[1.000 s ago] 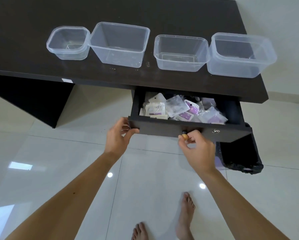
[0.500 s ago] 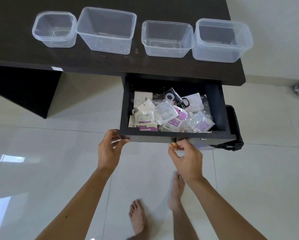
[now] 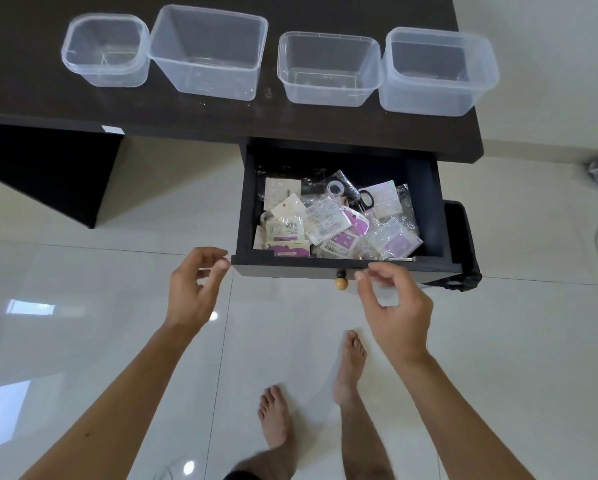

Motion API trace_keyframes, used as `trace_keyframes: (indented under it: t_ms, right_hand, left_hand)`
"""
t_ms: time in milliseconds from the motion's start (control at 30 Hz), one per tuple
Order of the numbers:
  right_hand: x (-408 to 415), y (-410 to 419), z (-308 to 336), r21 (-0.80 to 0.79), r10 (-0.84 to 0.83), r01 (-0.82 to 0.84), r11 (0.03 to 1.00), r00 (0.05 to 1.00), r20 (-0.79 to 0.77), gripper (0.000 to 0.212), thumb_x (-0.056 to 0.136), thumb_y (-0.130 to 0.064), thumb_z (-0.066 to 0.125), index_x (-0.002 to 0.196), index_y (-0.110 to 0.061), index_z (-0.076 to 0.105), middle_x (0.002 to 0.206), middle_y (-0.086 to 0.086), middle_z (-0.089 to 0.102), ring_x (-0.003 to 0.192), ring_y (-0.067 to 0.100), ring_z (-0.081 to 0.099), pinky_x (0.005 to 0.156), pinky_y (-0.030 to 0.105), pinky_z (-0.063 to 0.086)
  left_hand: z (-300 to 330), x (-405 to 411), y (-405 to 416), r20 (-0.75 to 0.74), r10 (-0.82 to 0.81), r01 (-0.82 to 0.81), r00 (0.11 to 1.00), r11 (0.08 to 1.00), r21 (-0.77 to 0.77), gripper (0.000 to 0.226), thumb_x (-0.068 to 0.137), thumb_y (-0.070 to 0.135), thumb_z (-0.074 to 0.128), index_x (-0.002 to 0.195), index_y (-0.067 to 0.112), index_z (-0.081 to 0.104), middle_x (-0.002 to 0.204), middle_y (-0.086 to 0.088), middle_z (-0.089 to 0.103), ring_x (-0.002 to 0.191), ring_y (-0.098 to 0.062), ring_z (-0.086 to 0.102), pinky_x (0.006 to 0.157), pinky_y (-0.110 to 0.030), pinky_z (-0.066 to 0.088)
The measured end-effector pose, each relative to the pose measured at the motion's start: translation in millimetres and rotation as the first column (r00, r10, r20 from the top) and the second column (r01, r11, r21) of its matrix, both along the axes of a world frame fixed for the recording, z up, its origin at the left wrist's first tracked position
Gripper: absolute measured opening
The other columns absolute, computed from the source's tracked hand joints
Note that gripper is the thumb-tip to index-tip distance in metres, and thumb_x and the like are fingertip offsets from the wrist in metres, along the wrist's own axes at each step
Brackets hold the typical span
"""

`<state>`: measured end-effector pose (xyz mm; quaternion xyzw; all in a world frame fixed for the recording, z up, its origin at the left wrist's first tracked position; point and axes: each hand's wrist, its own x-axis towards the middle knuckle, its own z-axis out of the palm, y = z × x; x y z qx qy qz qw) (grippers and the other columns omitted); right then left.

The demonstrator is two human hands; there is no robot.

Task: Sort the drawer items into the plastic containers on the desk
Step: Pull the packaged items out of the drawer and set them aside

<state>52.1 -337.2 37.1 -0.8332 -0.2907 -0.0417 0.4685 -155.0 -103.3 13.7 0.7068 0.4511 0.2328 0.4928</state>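
Both hands hovered with fingers loosely curled, holding nothing, at the open drawer [image 3: 339, 264] front; the packets [image 3: 332, 225] lay just beyond, nearer the right hand [image 3: 392, 301] than the left hand [image 3: 195, 289].

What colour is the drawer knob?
Light tan, like bare wood, on a dark stem. The knob shows best in the head view, the only one.

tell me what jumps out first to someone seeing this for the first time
The open drawer under the dark desk draws the eye first, heaped with small packets, many purple and white. Four clear plastic containers stand in a row on the desk above it. Just in front of the drawer, the left hand and right hand hover with loosely curled fingers, holding nothing, either side of the round wooden knob.
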Motion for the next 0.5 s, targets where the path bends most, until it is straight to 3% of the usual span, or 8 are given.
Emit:
trace_keyframes:
  t_ms: [133,233,300,400,500]
  right_hand:
    - [33.2,16.7,31.3,0.015,0.036,-0.037,0.999,0.998,0.054,0.02,0.092,-0.02,0.083,0.107,-0.01,0.073,0.1,-0.002,0.072,0.088,0.02,0.069,0.083,0.027,0.054]
    - [65.2,34.7,36.2,-0.127,0.145,-0.155,0.98,0.986,-0.086,0.029,0.091,-0.029,0.084,0.115,-0.018,0.072,0.111,-0.007,0.071,0.097,0.014,0.067,0.083,0.025,0.053]
    - [81.7,47.2,32.9,-0.224,0.178,-0.23,0.947,0.957,-0.23,0.031,0.089,-0.035,0.085,0.115,-0.021,0.074,0.11,-0.011,0.072,0.1,0.005,0.065,0.087,0.022,0.052]
    - [97.5,63.3,23.9,-0.309,0.221,-0.327,0.893,0.917,-0.331,0.035,0.084,-0.039,0.088,0.112,-0.022,0.076,0.104,-0.015,0.072,0.097,-0.006,0.062,0.084,0.014,0.048]
    - [108.9,78.3,12.4,-0.376,0.272,-0.39,0.841,0.904,-0.33,0.045,0.078,-0.05,0.09,0.112,-0.023,0.076,0.103,-0.012,0.075,0.098,0.006,0.067,0.087,0.031,0.059]
  left_hand:
    - [39.6,27.7,15.2,0.039,-0.019,0.014,0.999,0.992,0.125,0.015,0.094,0.04,0.077,0.1,0.03,0.067,0.097,0.012,0.074,0.09,-0.001,0.068,0.077,-0.012,0.053]
    - [63.0,65.3,26.5,-0.029,-0.234,0.234,0.972,0.943,0.236,0.025,0.088,0.031,0.084,0.107,0.025,0.07,0.102,0.012,0.073,0.094,-0.004,0.069,0.083,-0.011,0.054]
    - [69.3,92.3,31.1,-0.146,-0.403,0.426,0.903,0.881,0.206,0.033,0.085,0.031,0.087,0.114,0.025,0.071,0.11,0.012,0.072,0.101,-0.005,0.069,0.086,-0.013,0.056]
    - [61.0,123.3,36.1,-0.306,-0.539,0.601,0.785,0.783,0.16,0.042,0.083,0.028,0.09,0.12,0.027,0.071,0.119,0.011,0.069,0.11,-0.007,0.062,0.098,-0.03,0.055]
    - [44.1,136.9,40.1,-0.44,-0.567,0.666,0.696,0.74,0.099,0.053,0.08,0.03,0.092,0.127,0.03,0.066,0.126,0.012,0.064,0.117,-0.005,0.054,0.107,-0.034,0.052]
